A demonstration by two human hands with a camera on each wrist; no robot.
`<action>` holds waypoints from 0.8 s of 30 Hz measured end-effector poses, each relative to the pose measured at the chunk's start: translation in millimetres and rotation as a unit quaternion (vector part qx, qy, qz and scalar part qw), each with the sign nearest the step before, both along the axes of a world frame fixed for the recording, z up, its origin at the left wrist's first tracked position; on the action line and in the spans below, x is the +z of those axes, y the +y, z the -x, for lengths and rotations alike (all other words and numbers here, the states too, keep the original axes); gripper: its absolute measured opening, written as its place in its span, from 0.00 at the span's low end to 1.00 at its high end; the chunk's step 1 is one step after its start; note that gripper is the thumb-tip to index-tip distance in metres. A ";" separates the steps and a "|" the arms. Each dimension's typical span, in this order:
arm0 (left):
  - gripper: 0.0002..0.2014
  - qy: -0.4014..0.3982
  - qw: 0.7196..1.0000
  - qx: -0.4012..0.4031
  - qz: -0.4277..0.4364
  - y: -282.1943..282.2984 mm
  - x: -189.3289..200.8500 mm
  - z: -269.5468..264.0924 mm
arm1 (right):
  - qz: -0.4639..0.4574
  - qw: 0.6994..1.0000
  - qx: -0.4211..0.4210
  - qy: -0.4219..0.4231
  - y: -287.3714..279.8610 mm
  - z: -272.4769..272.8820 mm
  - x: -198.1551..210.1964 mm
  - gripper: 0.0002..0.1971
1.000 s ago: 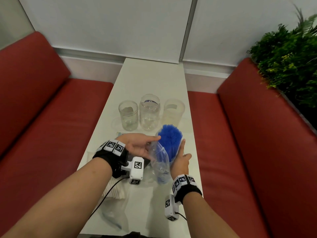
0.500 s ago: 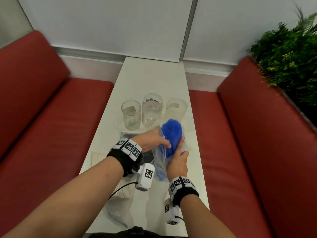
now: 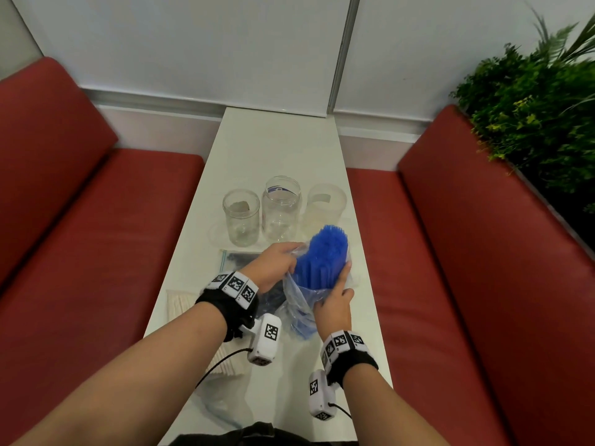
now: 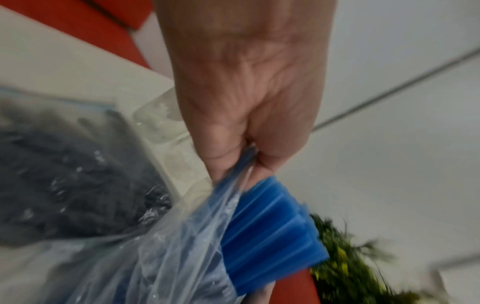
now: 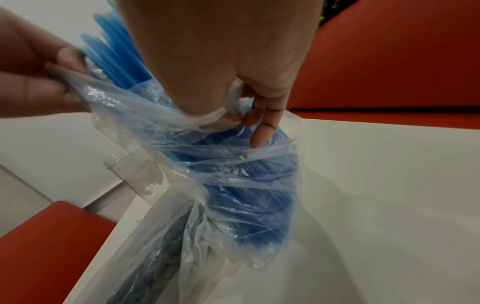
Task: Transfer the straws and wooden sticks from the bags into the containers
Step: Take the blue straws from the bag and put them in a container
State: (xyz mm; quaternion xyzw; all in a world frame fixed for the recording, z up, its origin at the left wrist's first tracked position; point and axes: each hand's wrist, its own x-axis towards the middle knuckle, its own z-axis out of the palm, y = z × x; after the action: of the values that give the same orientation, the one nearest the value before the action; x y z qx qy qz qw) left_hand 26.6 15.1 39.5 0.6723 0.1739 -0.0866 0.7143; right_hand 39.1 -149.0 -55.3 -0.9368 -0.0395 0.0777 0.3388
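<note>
My left hand (image 3: 273, 268) pinches the clear bag's (image 3: 297, 312) rim; my right hand (image 3: 333, 304) wraps the blue straws (image 3: 322, 259) through it, probably gripping, just before the three jars (image 3: 280, 209).

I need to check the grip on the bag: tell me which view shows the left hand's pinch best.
The left wrist view: the left hand pinches the clear bag's edge between thumb and fingers, beside the blue straws. The head view shows only that hand's back at the bag's mouth. The right wrist view shows it blurred at the frame's edge.
</note>
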 end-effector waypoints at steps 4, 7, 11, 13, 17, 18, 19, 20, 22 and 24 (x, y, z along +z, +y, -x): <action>0.21 0.001 0.981 -0.003 0.193 12.0 -7.8 9.8 | -0.027 0.999 0.001 0.041 -5.3 -6.0 -6.8 0.51; 0.23 0.061 0.988 -0.066 0.125 21.7 -9.4 12.9 | -0.014 0.998 -0.012 0.063 -7.7 -4.0 -12.9 0.48; 0.24 0.173 0.981 -0.033 0.076 26.0 4.6 2.4 | 0.008 0.998 -0.027 0.058 -5.9 -0.7 -15.8 0.48; 0.16 0.192 0.974 0.017 0.120 26.3 11.1 -4.5 | -0.006 0.999 -0.010 0.051 -4.5 2.5 -16.2 0.49; 0.11 0.180 0.964 0.072 0.184 26.7 11.6 -5.4 | -0.012 0.998 0.011 0.056 -6.1 8.6 -16.6 0.50; 0.12 0.170 0.964 0.084 0.186 26.4 8.3 -3.4 | -0.008 0.998 0.016 0.055 -6.3 8.8 -16.2 0.51; 0.13 0.162 0.964 0.097 0.190 25.4 4.9 -1.4 | -0.001 0.998 0.021 0.053 -6.1 8.6 -15.7 0.51; 0.12 0.154 0.961 0.111 0.201 23.9 1.8 -0.1 | 0.009 0.998 0.024 0.049 -6.0 8.1 -15.4 0.51; 0.14 0.146 0.949 0.146 0.239 22.6 -3.2 0.8 | 0.031 0.998 0.029 0.044 -4.4 8.1 -14.2 0.50; 0.20 0.149 0.946 0.154 0.243 21.9 -3.6 -1.9 | 0.054 0.997 0.032 0.041 -3.9 8.9 -13.7 0.49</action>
State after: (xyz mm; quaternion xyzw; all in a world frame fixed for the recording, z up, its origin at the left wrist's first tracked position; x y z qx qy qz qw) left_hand 28.6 37.0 35.9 0.4228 0.3529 -0.1144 0.8268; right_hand 30.2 -153.0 -69.0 -0.9480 -0.0511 0.1284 0.2867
